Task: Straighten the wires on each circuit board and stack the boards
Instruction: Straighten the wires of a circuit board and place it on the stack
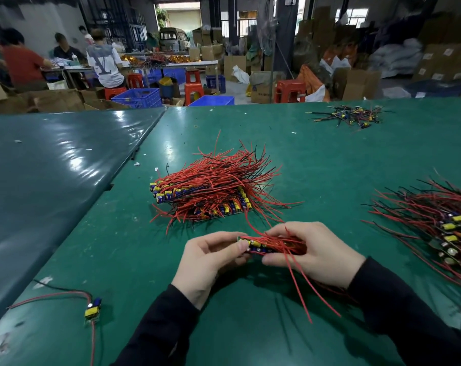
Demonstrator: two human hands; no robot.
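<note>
Black sleeves (pixel 398 307) framed the bottom of the view as two hands held a strip of circuit board (pixel 261 248) just above the green table (pixel 250 326). At the strip's 9 o'clock end, the left hand (pixel 206 262) pinched the board between thumb and curled fingers. At its 3 o'clock end, the right hand (pixel 316 250) curled its fingers over the board and the red wires (pixel 300 281) rising from it, the thumb pressed below. Several of those wires trailed loose toward 5 o'clock.

At 12 o'clock from the hands, near but apart, lay a stack of boards (pixel 210 196) with yellow and blue components, its red and black leads fanning toward 1 o'clock. At 3 o'clock, by the table's edge, sprawled an unsorted pile of boards (pixel 440 228). At 8 o'clock, well apart, a single small board (pixel 92 309) rested alone with one red and one black lead. Far off at 1 o'clock sat a small heap of wired parts (pixel 350 116). Beyond the table, workers sat among cartons and blue crates (pixel 139 97).
</note>
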